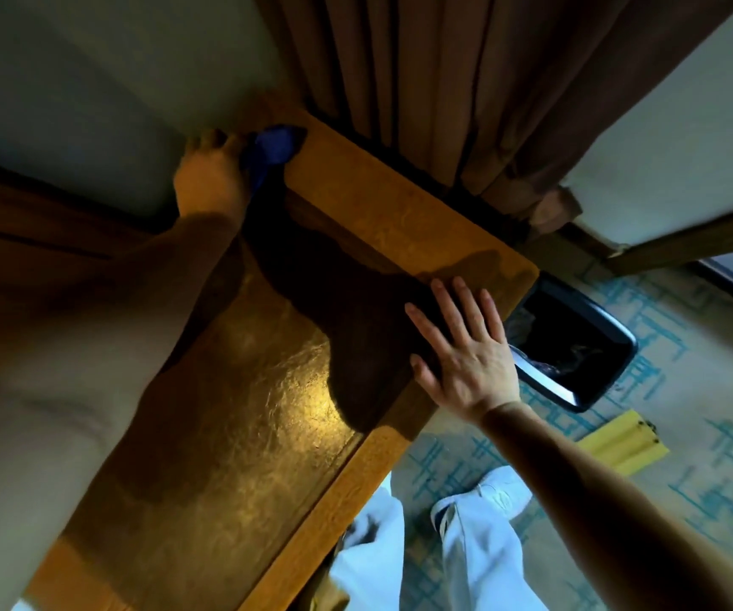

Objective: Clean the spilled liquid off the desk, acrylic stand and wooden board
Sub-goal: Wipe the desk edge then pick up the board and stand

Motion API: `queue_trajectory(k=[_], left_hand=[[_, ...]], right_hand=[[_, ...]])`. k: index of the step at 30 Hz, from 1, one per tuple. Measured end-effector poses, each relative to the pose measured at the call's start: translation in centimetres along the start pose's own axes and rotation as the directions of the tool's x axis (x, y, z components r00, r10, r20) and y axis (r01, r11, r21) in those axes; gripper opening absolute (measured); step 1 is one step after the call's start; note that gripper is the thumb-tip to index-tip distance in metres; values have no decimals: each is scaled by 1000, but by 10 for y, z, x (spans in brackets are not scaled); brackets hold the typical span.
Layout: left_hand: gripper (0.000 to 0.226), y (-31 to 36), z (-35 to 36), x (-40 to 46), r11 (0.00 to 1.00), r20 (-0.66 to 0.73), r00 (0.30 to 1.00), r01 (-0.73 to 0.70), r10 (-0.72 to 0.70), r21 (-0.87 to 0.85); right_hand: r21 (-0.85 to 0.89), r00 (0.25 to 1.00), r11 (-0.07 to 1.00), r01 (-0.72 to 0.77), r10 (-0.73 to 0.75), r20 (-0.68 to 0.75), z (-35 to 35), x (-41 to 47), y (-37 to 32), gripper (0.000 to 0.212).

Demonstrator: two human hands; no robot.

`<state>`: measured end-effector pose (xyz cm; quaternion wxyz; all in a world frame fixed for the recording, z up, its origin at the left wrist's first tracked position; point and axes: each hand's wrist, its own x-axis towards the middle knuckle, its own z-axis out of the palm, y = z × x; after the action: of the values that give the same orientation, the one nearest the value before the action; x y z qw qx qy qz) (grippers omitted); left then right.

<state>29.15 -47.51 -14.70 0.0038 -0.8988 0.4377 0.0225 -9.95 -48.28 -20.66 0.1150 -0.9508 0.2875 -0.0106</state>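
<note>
The wooden desk (391, 213) runs diagonally through the head view, with a glossy textured top (241, 434) framed by a lighter wood border. At the desk's far corner my left hand (208, 178) grips a blue cloth (272, 149) against the border. My right hand (466, 346) rests flat on the near right edge of the desk, fingers straight and spread. A dark shadow covers the middle of the desktop. No acrylic stand or separate wooden board is visible.
Brown curtains (444, 81) hang behind the desk's far edge. A black waste bin (576, 341) stands on the patterned floor right of the desk. A yellow object (620, 443) lies on the floor. My legs in light trousers (466, 544) are below.
</note>
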Motion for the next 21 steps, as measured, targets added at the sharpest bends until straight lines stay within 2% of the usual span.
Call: queue_trajectory(k=[5, 8, 10, 12, 14, 17, 19, 21], left_hand=[[49, 8, -2, -1, 999, 88, 996, 17, -15, -28], [60, 45, -25, -30, 998, 3, 999, -54, 54, 30], [53, 83, -42, -69, 977, -101, 977, -198, 189, -83], [37, 126, -49, -117, 915, -126, 947, -318, 295, -249], [20, 176, -51, -172, 825, -78, 919, -381, 385, -418], [15, 246, -34, -237, 710, -43, 849, -467, 527, -527], [14, 291, -10, -270, 637, -39, 799, -506, 600, -582], [14, 339, 20, -305, 560, -20, 733, -536, 679, -631]], right_hand=[[12, 1000, 1000, 18, -17, -18, 1, -3, 2, 66], [59, 1000, 998, 9, -10, 28, -4, -1, 1, 66], [207, 999, 978, -25, 14, 53, -19, -3, 4, 66], [499, 983, 855, -139, 181, -36, -42, -23, 21, 54], [647, 888, 713, -270, 445, -120, -58, -75, 52, 40], [633, 629, 516, -578, 775, -57, -47, -190, 108, 36], [580, 423, 321, -749, 905, 45, -12, -271, 138, 45], [465, 274, 171, -869, 948, 163, 33, -344, 162, 60]])
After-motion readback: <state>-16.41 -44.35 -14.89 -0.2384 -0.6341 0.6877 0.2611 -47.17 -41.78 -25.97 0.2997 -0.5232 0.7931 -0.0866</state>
